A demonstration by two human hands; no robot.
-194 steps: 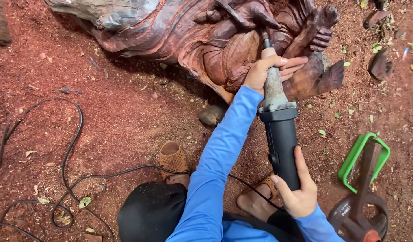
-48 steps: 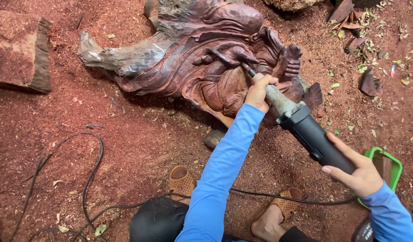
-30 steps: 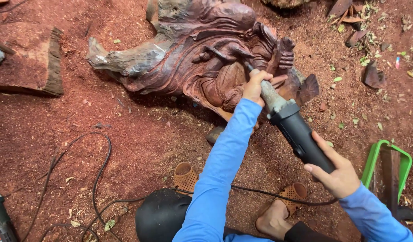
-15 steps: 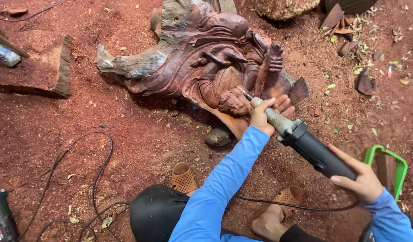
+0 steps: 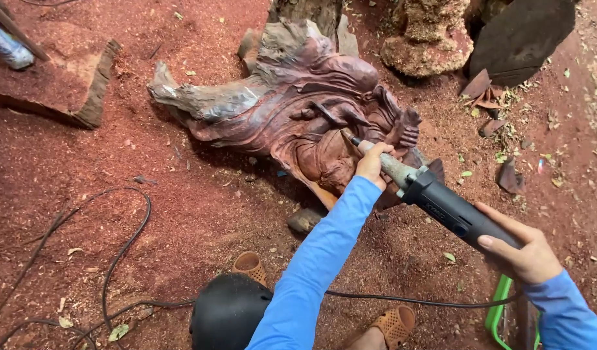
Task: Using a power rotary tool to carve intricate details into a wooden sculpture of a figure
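Two hands are closed on one power tool. The left hand (image 5: 374, 165) is wrapped around the grey neck of the black die grinder (image 5: 441, 206), just right of the frame's centre, and the right hand (image 5: 522, 249) is clamped on its rear body at the lower right. The grinder's tip is set against the reddish carved wood sculpture (image 5: 292, 116), which lies on red sawdust-covered ground (image 5: 182, 214) in the upper middle. No container with contents is seen. A black cable (image 5: 117, 259) is looped at the lower left. Compared with half a second earlier, the sculpture is seen slightly lower in the frame and the grip is unchanged.
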